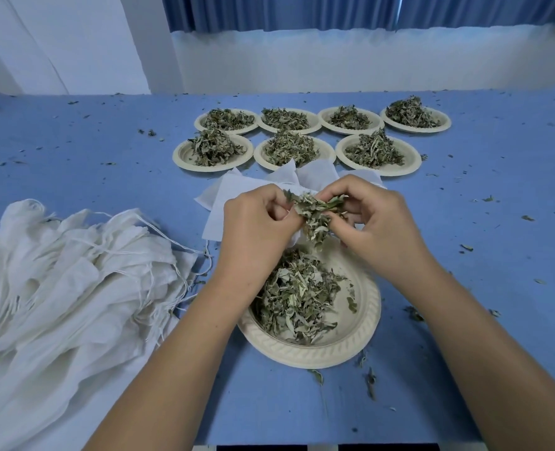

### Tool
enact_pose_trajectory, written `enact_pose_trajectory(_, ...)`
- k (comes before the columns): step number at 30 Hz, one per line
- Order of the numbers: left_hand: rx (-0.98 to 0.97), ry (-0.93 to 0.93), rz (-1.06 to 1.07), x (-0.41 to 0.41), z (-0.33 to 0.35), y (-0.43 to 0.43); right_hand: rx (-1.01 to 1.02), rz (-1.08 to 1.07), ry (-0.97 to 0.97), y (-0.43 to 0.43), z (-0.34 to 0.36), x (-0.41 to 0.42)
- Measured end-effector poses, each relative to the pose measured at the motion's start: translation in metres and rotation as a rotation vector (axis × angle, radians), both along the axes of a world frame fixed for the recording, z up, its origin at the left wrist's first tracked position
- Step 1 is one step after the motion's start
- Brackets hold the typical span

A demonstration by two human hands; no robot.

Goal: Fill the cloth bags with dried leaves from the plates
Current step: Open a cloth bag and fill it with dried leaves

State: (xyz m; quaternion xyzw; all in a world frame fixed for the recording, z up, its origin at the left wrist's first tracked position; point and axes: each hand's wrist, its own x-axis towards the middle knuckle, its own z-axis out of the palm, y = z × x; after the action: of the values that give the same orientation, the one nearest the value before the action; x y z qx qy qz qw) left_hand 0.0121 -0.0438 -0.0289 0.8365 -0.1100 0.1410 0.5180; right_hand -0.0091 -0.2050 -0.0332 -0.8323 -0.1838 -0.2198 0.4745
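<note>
A cream paper plate (pixel 360 336) sits right in front of me with a pile of dried green leaves (pixel 297 297) on it. Above the plate, my left hand (pixel 256 222) and my right hand (pixel 377 219) both pinch a bunch of dried leaves (pixel 317 213), which hangs between the fingertips. A white cloth bag (pixel 224 203) lies just behind my hands; whether my left hand also holds its edge is hidden.
Several more plates (pixel 409 164) heaped with leaves stand in two rows at the back. A big pile of white drawstring bags (pixel 74 275) covers the left. Leaf crumbs lie scattered over the blue tablecloth (pixel 497 255). A wall and blue curtain rise behind.
</note>
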Motion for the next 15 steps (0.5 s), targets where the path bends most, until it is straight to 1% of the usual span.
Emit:
enact_pose_trajectory(5, -0.092, -0.072, 0.062, -0.001, 0.000, 0.000, -0.099, -0.098, -0.081, 0.003, -0.002, -0.001)
enact_pose_trajectory(9, -0.138, -0.142, 0.087, -0.003, 0.000, -0.001, -0.254, -0.166, -0.204, 0.008, 0.001, -0.005)
enact_pose_trajectory(12, -0.128, -0.166, 0.045, -0.005, -0.002, -0.004, -0.359, -0.223, -0.201, 0.014, 0.002, -0.003)
enact_pose_trajectory(15, -0.095, -0.191, 0.035, -0.005, -0.004, -0.004, -0.407, -0.143, -0.172, 0.013, 0.003, -0.005)
